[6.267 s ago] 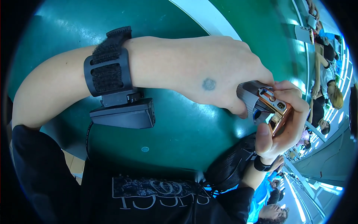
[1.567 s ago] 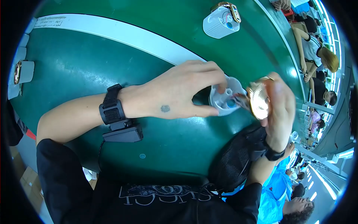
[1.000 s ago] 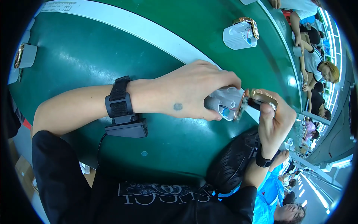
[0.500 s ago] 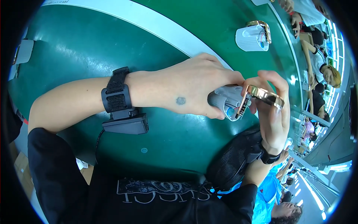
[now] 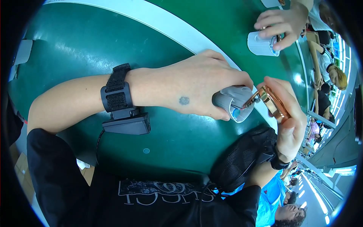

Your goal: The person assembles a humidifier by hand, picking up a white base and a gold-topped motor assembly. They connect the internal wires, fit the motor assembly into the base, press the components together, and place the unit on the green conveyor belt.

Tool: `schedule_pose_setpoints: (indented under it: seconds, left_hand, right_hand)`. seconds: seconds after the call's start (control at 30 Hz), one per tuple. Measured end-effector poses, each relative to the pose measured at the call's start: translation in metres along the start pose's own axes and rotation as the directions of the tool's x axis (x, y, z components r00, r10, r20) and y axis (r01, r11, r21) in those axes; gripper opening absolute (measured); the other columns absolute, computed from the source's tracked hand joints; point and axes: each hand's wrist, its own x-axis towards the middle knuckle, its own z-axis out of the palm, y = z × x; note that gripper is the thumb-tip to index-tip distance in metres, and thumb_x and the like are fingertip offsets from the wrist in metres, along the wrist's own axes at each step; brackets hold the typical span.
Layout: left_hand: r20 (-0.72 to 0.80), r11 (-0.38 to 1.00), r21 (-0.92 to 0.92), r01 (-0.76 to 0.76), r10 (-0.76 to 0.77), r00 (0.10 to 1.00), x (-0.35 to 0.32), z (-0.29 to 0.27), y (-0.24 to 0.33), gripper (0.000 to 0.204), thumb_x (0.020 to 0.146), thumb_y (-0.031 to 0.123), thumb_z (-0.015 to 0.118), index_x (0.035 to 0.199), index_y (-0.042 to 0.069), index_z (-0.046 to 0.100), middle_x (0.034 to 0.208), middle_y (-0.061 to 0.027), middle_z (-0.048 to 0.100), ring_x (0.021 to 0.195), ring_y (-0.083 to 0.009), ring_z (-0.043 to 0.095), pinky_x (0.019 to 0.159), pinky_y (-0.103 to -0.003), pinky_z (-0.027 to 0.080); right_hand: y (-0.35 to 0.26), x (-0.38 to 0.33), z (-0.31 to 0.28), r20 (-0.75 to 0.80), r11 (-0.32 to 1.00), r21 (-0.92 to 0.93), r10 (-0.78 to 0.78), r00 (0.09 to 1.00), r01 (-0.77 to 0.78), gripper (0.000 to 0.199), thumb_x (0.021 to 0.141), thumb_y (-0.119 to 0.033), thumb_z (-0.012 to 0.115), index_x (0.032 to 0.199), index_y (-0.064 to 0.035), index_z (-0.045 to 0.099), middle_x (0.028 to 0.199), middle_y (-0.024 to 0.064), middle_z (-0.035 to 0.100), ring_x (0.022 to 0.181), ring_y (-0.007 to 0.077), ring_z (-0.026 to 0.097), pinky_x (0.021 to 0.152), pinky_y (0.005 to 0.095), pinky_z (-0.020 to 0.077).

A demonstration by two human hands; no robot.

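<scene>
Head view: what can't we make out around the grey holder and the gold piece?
- Grey holder: rear half hidden under the left hand.
- Gold piece: seen edge-on in the right hand, face not visible.
- Their contact point: too small to resolve.
- Co-worker's hand covers part of the white holder near the top edge.

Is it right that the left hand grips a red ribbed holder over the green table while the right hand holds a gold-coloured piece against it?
Not quite: in the head view the ribbed holder in the left hand is grey-white, not red. The right hand does hold the gold-coloured piece over the green table.
</scene>
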Motion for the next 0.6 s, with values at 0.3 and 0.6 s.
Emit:
schedule_pose_setpoints:
  seconds: [0.3, 0.6]
  left_hand:
    - [-0.088, 0.998, 0.003, -0.067, 0.067, 0.994, 0.001, -0.001, -0.002, 0.057, 0.079, 0.034, 0.078, 0.128, 0.009, 0.062, 0.107, -0.0103, 0.072, 0.105, -0.0292, 0.066, 0.105, -0.044, 0.040]
    - [0.206, 0.895, -0.260, 0.363, -0.316, 0.926, 0.005, -0.018, 0.025, 0.046, 0.082, 0.027, 0.077, 0.120, 0.005, 0.063, 0.095, -0.0098, 0.071, 0.080, -0.0226, 0.068, 0.075, -0.036, 0.053]
  right_hand:
    - [-0.010, 0.004, 0.028, -0.144, 0.989, 0.095, 0.131, 0.981, -0.118, 0.097, 0.092, -0.078, 0.048, 0.136, 0.0077, 0.056, 0.121, 0.0190, 0.060, 0.091, 0.0217, 0.062, 0.076, 0.0314, 0.0481]
    - [0.016, 0.018, 0.050, -0.231, 0.978, 0.091, -0.160, 0.960, 0.185, 0.079, 0.096, -0.070, 0.053, 0.123, 0.0040, 0.062, 0.116, 0.0184, 0.060, 0.101, 0.0280, 0.063, 0.085, 0.0350, 0.0505]
